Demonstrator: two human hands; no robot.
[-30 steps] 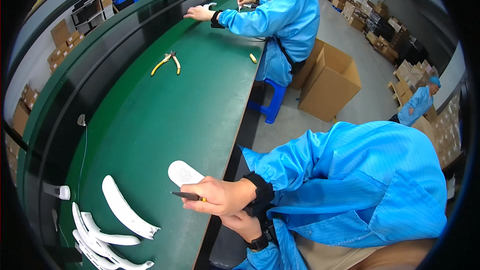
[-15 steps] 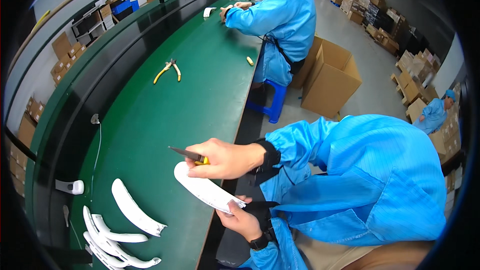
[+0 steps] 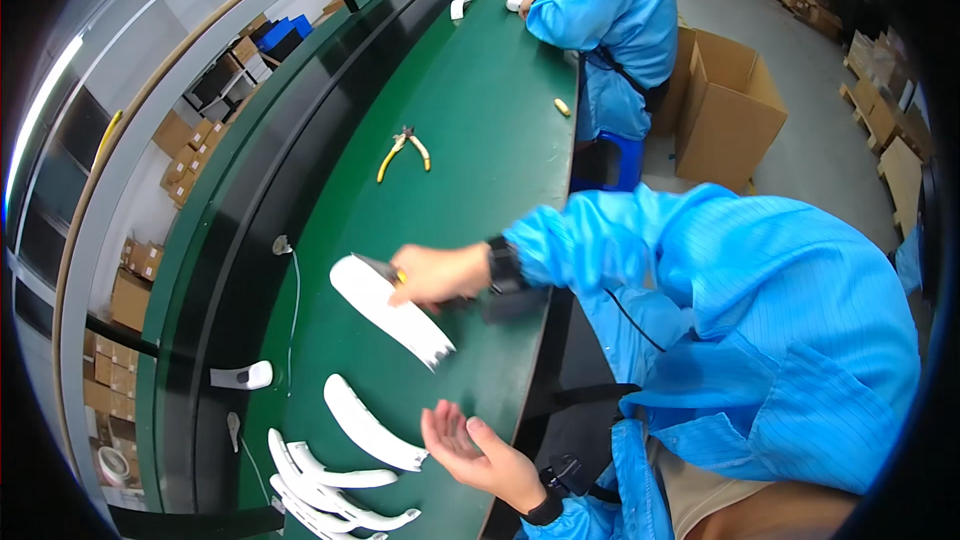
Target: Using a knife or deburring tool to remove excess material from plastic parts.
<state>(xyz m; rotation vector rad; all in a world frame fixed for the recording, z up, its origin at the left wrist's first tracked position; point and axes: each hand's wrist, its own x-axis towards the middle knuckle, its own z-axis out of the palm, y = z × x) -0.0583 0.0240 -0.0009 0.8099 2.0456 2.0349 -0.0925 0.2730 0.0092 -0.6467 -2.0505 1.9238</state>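
A white curved plastic piece (image 3: pixel 375 305) lies over the green table under my right hand (image 3: pixel 436 273). That hand is closed round a knife with a dark blade and a yellow handle (image 3: pixel 401 276), and its fingers meet the piece's upper edge. Whether the piece rests on the table or hangs just above it, I cannot tell. My left hand (image 3: pixel 480 450), palm up with fingers apart and nothing in it, is near the table's front edge. Close to it lies another white curved piece (image 3: pixel 365 425). Several more (image 3: pixel 325 495) are heaped beyond, at the lower left.
Yellow-handled pliers (image 3: pixel 405 152) lie farther up the green table (image 3: pixel 480 140). A small yellow object (image 3: pixel 562 107) is near the front edge. A white part (image 3: pixel 242 376) and a thin cable (image 3: pixel 293 310) lie on the left. A co-worker in blue (image 3: pixel 620 10) sits beside a cardboard box (image 3: pixel 730 110).
My left hand has let go of the white curved piece and opened. My right hand has moved left over the table with the piece and the knife. The view has shifted too.
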